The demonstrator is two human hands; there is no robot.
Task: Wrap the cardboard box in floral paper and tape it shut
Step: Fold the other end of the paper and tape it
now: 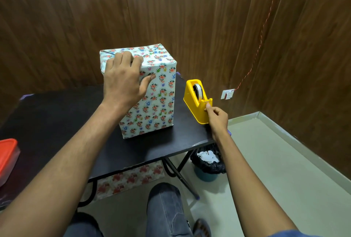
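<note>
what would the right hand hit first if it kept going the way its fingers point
The right hand points up and away at the yellow tape dispenser. Its fingertips are already at the cutter end, seemingly pinching the tape end, so it would meet the dispenser at once. Exact contact is hard to judge.

The black folding table (57, 122) carries a box wrapped in floral paper (152, 103) near its far edge, a yellow tape dispenser (195, 101) at the right edge, and a red-lidded container (7, 157) at the left edge.
</note>
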